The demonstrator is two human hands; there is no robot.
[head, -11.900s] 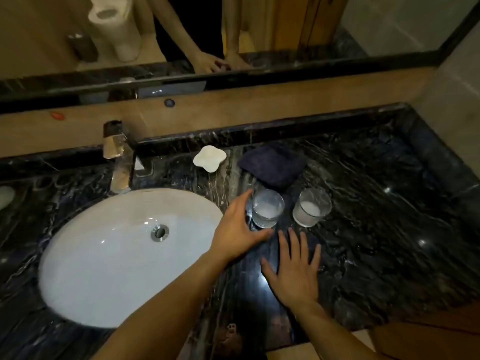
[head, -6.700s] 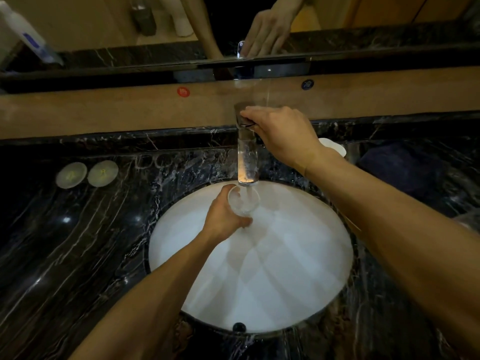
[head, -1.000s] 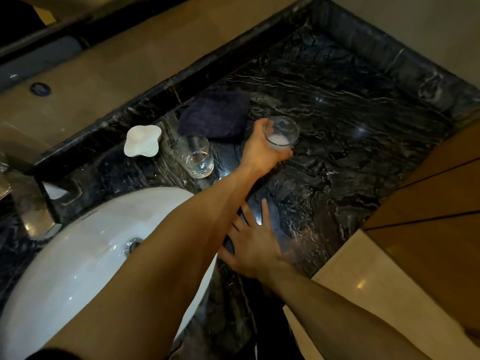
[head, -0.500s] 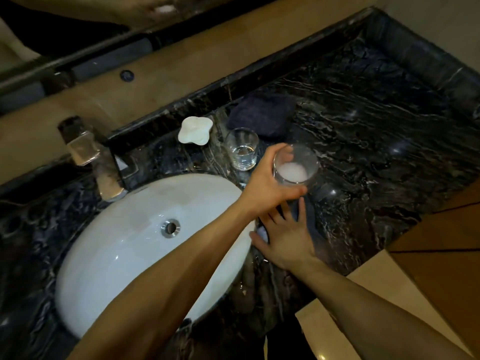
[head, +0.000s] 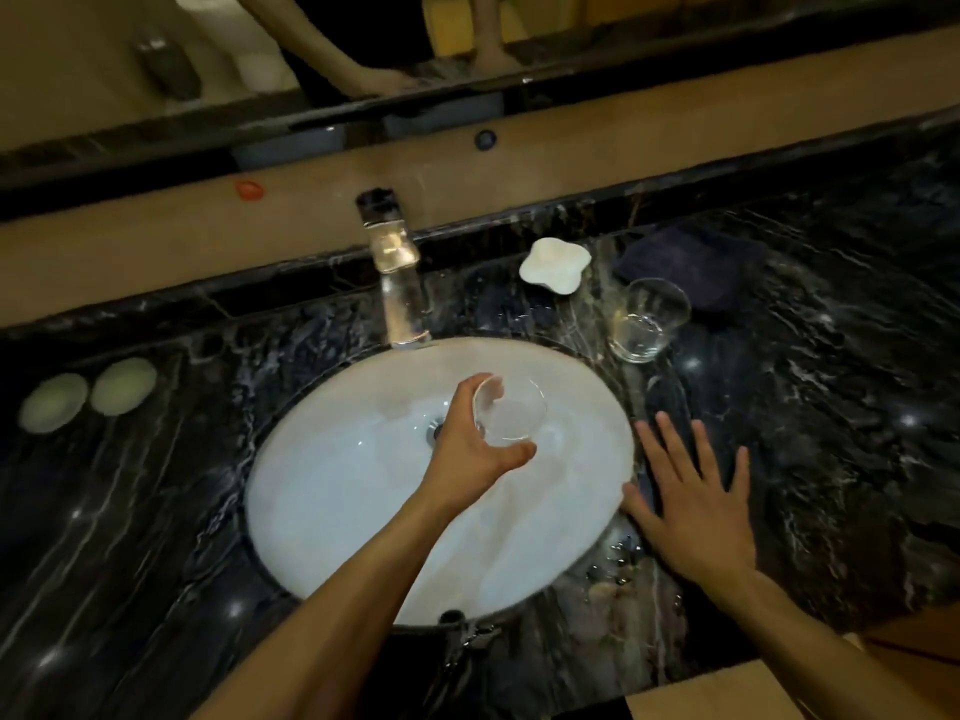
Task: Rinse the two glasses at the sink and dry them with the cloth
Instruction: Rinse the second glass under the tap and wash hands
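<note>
While the left hand clasps the tumbler over the basin, right hand flat: bring it under the faucet, level.

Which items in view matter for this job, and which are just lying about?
Job: clear glass in left hand over white oval sink basin; second clear glass; dark blue folded cloth; chrome tap.
Lying about: white flower-shaped dish; two pale round discs.
</note>
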